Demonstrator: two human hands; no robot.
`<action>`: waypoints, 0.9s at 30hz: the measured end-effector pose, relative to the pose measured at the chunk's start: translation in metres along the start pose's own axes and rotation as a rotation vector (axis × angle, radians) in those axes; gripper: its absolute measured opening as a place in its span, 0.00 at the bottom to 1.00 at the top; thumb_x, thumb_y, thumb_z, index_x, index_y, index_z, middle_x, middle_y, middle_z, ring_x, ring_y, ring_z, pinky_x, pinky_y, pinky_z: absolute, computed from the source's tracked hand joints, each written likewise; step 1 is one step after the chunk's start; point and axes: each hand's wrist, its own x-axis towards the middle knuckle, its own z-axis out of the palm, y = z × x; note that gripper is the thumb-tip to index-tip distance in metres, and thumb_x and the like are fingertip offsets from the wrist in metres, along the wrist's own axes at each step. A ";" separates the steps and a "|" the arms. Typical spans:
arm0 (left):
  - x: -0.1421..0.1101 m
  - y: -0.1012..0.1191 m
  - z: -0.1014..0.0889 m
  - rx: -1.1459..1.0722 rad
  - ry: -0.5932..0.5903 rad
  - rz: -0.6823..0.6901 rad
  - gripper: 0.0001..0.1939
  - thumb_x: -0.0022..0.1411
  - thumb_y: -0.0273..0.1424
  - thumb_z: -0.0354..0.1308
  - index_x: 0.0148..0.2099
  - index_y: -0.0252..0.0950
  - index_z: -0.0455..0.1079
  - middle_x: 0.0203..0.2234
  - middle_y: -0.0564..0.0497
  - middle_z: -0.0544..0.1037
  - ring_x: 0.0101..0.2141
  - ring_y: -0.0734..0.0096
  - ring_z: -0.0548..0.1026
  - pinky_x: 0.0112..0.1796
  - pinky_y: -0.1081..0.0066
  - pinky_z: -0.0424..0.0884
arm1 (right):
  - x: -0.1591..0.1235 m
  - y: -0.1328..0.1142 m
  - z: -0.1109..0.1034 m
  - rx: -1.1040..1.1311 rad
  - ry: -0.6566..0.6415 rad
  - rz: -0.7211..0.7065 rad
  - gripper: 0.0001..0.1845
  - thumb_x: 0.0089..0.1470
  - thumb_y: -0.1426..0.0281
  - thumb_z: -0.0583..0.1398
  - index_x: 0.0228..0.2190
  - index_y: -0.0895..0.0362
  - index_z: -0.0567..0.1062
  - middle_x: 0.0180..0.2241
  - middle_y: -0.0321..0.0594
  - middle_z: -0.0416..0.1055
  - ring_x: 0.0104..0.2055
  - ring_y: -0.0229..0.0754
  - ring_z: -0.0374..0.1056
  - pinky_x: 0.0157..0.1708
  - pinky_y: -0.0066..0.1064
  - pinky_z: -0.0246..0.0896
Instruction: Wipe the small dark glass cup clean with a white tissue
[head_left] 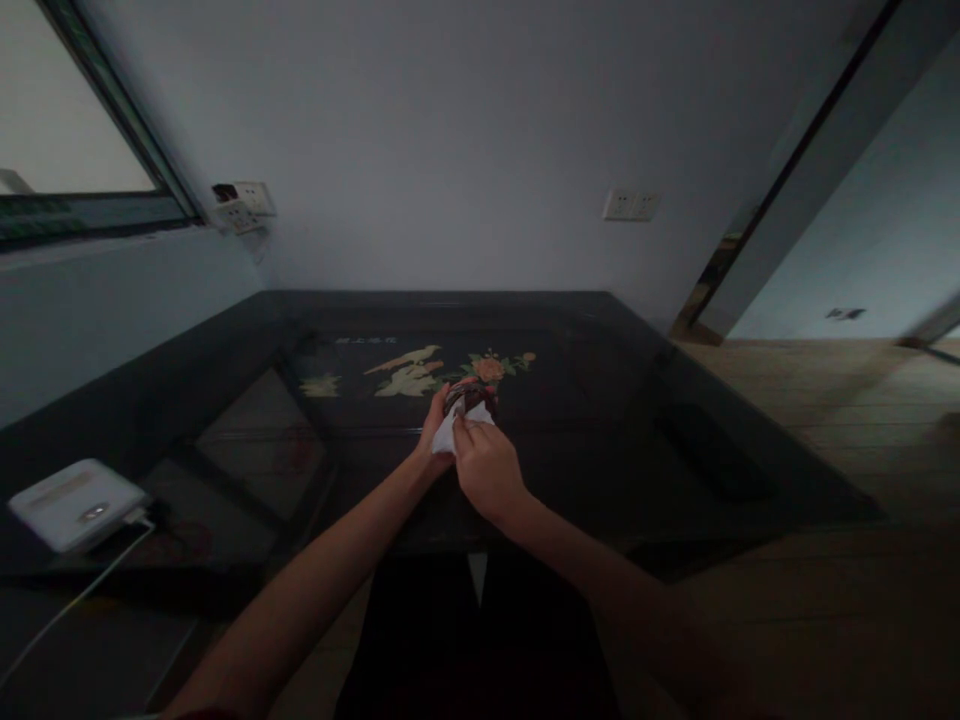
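Close to the front of the dark glossy table [585, 460], my left hand [431, 428] is wrapped around the side of a small dark roundish object [480, 394] with shiny streaks and some red. Its exact kind is too dim and too covered to make out. My right hand [489, 468] pinches a white tissue [444, 438], pressed against the near side of that object. Both hands are close together, and the fingers of the left one are partly hidden behind the object and the tissue.
A white box-shaped device [71, 500] with a cable [75, 600] plugged in sits at the left. A dark flat object [712, 450] lies on the right of the table. Behind stands a wall with sockets [630, 204]; a bird-and-flower picture [409, 378] decorates the tabletop.
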 end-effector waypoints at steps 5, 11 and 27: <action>-0.005 0.000 0.007 0.023 0.023 0.022 0.19 0.66 0.37 0.42 0.48 0.33 0.69 0.34 0.46 0.80 0.42 0.63 0.77 0.50 0.63 0.67 | 0.000 0.029 -0.008 -0.149 0.006 -0.234 0.22 0.59 0.76 0.49 0.54 0.68 0.65 0.39 0.50 0.73 0.41 0.46 0.67 0.44 0.37 0.62; -0.002 0.000 0.004 0.065 0.003 0.014 0.18 0.63 0.37 0.47 0.49 0.34 0.69 0.33 0.47 0.79 0.38 0.64 0.78 0.45 0.67 0.70 | 0.002 0.039 -0.010 -0.123 -0.012 -0.309 0.20 0.59 0.75 0.50 0.51 0.67 0.68 0.38 0.50 0.74 0.41 0.47 0.67 0.44 0.38 0.62; 0.000 -0.009 0.002 0.193 0.027 0.196 0.17 0.62 0.40 0.48 0.46 0.35 0.69 0.36 0.46 0.79 0.38 0.63 0.77 0.44 0.65 0.69 | 0.009 -0.015 0.025 1.008 0.358 0.401 0.21 0.54 0.74 0.53 0.50 0.59 0.66 0.48 0.48 0.70 0.52 0.45 0.66 0.55 0.38 0.59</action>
